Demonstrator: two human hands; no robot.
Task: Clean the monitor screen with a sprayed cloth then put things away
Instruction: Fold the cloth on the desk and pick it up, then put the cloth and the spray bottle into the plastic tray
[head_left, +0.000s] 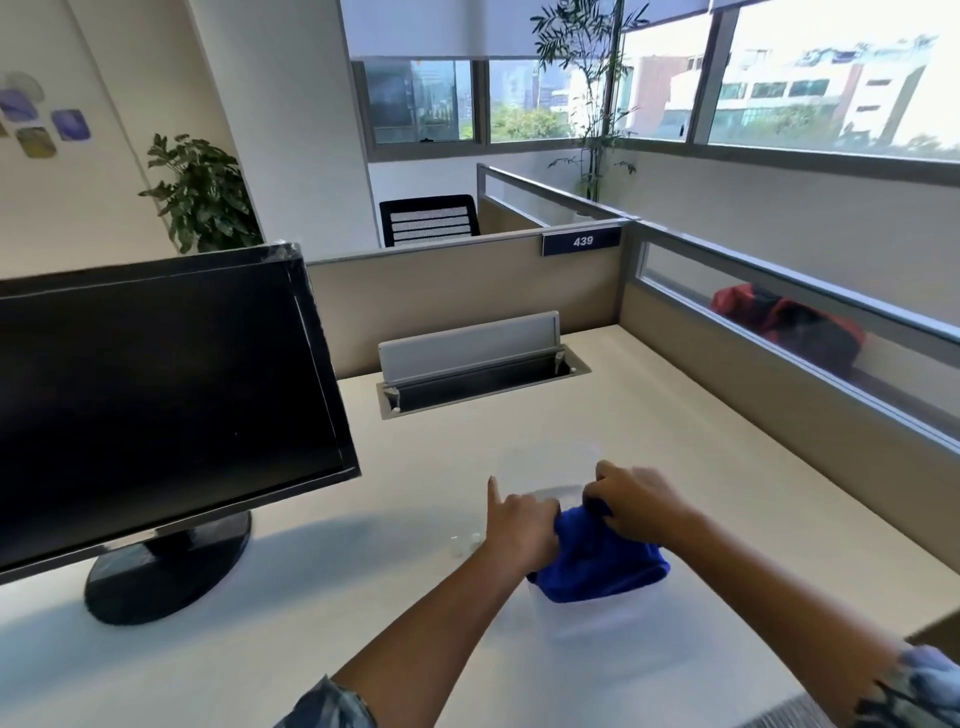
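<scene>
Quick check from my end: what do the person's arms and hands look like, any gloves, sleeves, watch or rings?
Both hands are bare: no gloves on the left hand or the right hand, and no watch or ring shows. The forearms are uncovered up to short sleeves near the frame's bottom edge. The left sleeve and right sleeve are a mottled blue-grey patterned fabric. No cables or markings are visible.

Bunched blue cloth (605, 564) on desk beside clear container (545, 465), dark monitor (156, 395) upright at left

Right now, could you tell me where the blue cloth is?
In the head view the blue cloth is low and right of centre, held between the left hand and right hand, right of the monitor.
</scene>
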